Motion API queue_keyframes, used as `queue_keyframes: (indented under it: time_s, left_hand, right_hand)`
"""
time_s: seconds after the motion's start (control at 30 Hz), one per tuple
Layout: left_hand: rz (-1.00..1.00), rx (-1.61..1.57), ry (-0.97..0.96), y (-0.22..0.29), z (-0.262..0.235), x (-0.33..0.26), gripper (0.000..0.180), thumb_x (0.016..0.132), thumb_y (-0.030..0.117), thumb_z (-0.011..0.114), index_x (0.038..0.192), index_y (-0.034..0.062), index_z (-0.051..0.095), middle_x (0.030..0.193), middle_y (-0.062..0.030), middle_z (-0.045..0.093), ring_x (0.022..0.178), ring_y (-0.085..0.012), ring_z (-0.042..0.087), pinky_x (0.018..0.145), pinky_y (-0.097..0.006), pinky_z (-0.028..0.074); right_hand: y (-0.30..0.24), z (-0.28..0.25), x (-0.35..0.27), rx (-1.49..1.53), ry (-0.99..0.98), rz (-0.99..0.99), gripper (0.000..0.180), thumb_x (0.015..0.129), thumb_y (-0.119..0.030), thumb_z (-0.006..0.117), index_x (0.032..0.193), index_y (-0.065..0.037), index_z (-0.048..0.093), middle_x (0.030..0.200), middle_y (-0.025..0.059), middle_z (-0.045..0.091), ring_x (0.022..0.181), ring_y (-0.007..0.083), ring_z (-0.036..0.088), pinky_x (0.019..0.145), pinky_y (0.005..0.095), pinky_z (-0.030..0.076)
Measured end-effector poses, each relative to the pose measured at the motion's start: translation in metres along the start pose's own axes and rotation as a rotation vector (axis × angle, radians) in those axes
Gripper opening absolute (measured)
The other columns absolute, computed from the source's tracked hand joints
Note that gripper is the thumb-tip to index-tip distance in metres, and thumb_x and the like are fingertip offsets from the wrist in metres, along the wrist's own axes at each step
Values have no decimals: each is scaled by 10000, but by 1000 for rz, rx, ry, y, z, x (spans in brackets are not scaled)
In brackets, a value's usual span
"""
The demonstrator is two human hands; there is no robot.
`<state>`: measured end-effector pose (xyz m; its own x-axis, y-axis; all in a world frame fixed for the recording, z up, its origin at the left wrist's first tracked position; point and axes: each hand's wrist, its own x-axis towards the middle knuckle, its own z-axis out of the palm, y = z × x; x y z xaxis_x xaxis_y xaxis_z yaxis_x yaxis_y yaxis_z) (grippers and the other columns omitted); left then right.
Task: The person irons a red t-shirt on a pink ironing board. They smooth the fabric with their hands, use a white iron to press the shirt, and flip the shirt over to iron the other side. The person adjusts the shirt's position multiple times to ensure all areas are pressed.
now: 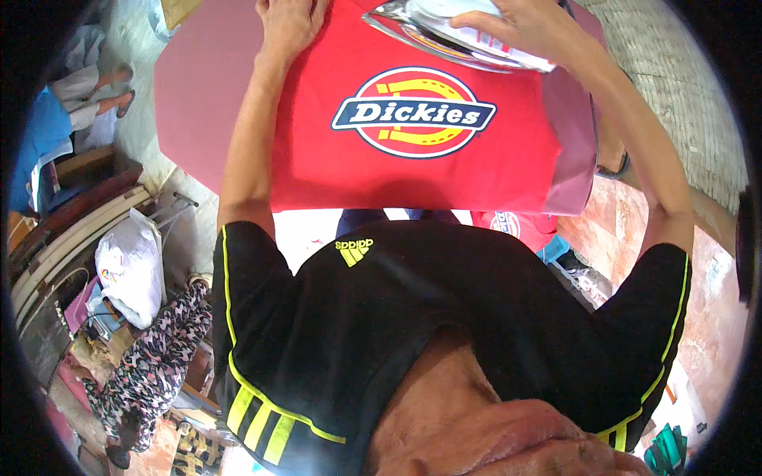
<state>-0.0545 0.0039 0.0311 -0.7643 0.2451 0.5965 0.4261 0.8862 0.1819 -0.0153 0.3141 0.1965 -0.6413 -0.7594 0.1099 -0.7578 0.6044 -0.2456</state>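
A red garment [429,178] with a printed emblem of a yellow horseshoe and dark blue band is spread over an ironing board with a maroon cover [208,87]. Near the far edge of the view, my right hand [528,28] grips an electric iron [444,40] with a white body and shiny metal soleplate. The iron rests on or just over the red cloth, beyond the emblem; I cannot tell which. My left hand [292,25] lies at the cloth's left edge with fingers apart, its fingertips partly cut off by the frame.
At left, a stuffed white plastic bag [131,266] stands among stacked boards. Two people are nearby: one in patterned clothes [159,357], another in blue [49,131]. More red cloth [520,226] hangs below the board's near edge. A ridged surface [675,71] lies at right.
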Motion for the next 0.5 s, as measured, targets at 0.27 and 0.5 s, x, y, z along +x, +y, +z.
queue_keyframes:
  time_s: [0.27, 0.5]
  left_hand:
    - [-134, -26, -181, -30, 18, 51, 400, 935, 441, 633, 1124, 89, 621, 1216, -137, 545, 1150, -393, 494, 891, -582, 417]
    - [-38, -112, 22, -65, 39, 38, 378, 938, 434, 645, 1068, 81, 625, 1024, -144, 667, 1024, -396, 585, 830, -547, 455]
  right_hand:
    - [1, 39, 45, -102, -50, -51, 504, 900, -457, 682, 942, 19, 524, 784, 268, 628, 752, 454, 645, 657, 499, 510]
    - [-1, 43, 53, -71, -64, -110, 477, 892, -409, 704, 932, 38, 540, 786, 275, 637, 765, 440, 663, 661, 476, 518]
